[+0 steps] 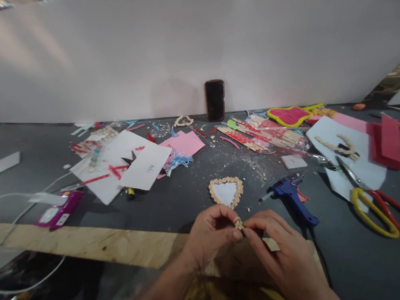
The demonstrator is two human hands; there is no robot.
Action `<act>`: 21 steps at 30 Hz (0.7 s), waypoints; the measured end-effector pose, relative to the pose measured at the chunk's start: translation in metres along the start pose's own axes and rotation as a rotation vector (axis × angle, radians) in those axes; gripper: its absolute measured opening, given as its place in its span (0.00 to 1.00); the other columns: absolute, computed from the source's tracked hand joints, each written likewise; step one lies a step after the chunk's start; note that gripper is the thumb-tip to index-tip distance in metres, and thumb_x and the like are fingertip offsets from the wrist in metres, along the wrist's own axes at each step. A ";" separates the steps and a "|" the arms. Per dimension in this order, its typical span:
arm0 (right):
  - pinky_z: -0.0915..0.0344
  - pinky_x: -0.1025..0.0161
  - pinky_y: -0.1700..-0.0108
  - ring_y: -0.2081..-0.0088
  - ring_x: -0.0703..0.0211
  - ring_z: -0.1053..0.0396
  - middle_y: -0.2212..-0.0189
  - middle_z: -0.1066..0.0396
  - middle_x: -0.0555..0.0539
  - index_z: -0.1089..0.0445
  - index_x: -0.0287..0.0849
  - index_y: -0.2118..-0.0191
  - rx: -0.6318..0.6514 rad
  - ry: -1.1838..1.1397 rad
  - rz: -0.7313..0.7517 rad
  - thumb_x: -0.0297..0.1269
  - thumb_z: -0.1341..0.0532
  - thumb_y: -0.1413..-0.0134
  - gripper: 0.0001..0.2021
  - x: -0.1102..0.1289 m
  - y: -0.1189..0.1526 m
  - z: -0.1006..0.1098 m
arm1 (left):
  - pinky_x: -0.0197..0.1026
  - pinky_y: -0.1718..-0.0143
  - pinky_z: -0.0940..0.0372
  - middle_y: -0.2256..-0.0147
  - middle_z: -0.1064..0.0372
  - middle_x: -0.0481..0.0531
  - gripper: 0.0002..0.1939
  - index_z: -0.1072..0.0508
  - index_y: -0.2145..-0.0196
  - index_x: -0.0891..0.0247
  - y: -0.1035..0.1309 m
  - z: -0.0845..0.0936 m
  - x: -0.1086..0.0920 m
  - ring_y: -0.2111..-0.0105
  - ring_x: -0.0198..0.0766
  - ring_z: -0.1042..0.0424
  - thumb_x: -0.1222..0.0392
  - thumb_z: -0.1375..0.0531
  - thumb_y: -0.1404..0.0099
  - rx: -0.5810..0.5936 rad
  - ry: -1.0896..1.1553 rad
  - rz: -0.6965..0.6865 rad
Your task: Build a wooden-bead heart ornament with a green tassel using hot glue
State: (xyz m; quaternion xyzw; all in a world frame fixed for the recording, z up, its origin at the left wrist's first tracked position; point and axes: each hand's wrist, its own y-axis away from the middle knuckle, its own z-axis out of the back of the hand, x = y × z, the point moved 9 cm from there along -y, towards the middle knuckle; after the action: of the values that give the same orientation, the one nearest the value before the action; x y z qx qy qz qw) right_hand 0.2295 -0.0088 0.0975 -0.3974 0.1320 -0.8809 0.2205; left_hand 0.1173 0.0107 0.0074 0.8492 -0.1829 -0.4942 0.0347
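Pinching a small pale cluster (239, 224) between thumb and forefinger of the left hand (210, 231), close to the near edge of the dark table (179, 198). Meeting it from the other side with narrowed fingertips of the right hand (281, 245) — impossible to tell whether gripping too or only touching. Probably held at the very tips because so tiny, and low in front of the body for a clear look. Just beyond the left hand, flat on the table, a heart (226, 193) with a white middle and a rim of similar pale bits, likely kept there for easy reach. Near the right hand, a blue glue gun (290, 198) on its side, with handle turned this way, perhaps for a quick grab; beside the wrist, a black cord (322, 256), possibly apt to snag. Farther right, large scissors (362, 184) partly over a white sheet (371, 170) — a likely hindrance to any wide sweep that way. Beyond the heart, scattered crumbs (238, 160), bundled sticks (246, 139), pink paper (189, 141) and an upright phone (216, 100) by a white board (107, 50). Well off to the left, a purple box (60, 211).
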 end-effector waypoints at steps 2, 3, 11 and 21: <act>0.33 0.70 0.69 0.68 0.65 0.30 0.70 0.29 0.50 0.32 0.45 0.65 -0.012 -0.045 -0.016 0.33 0.43 0.42 0.03 -0.001 0.001 0.002 | 0.33 0.71 0.40 0.75 0.30 0.49 0.18 0.27 0.74 0.66 0.000 0.001 0.002 0.74 0.31 0.35 0.57 0.25 0.60 -0.010 0.030 0.003; 0.33 0.70 0.69 0.68 0.65 0.30 0.70 0.29 0.50 0.32 0.45 0.65 -0.015 -0.062 -0.024 0.33 0.43 0.42 0.03 -0.002 0.001 0.003 | 0.33 0.71 0.40 0.75 0.30 0.49 0.18 0.27 0.74 0.66 0.000 0.001 0.002 0.75 0.30 0.35 0.58 0.25 0.60 -0.013 0.043 0.006; 0.33 0.69 0.69 0.70 0.64 0.32 0.72 0.31 0.49 0.33 0.44 0.67 0.012 -0.110 -0.026 0.31 0.45 0.42 0.05 -0.003 0.003 -0.005 | 0.32 0.72 0.40 0.75 0.31 0.49 0.18 0.27 0.73 0.66 0.001 -0.002 0.009 0.75 0.30 0.35 0.57 0.26 0.59 0.029 0.083 0.047; 0.33 0.69 0.67 0.68 0.64 0.30 0.69 0.29 0.49 0.32 0.45 0.66 0.012 -0.144 -0.074 0.34 0.44 0.42 0.04 -0.014 0.005 -0.001 | 0.33 0.71 0.40 0.75 0.32 0.48 0.18 0.28 0.73 0.67 0.003 -0.004 -0.001 0.74 0.30 0.36 0.57 0.26 0.58 0.005 -0.019 0.023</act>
State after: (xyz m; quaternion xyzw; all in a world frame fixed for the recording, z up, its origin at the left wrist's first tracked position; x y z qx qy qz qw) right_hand 0.2383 -0.0062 0.0859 -0.4628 0.0959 -0.8585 0.1988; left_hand 0.1191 0.0076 0.0112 0.8425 -0.1944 -0.5011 0.0365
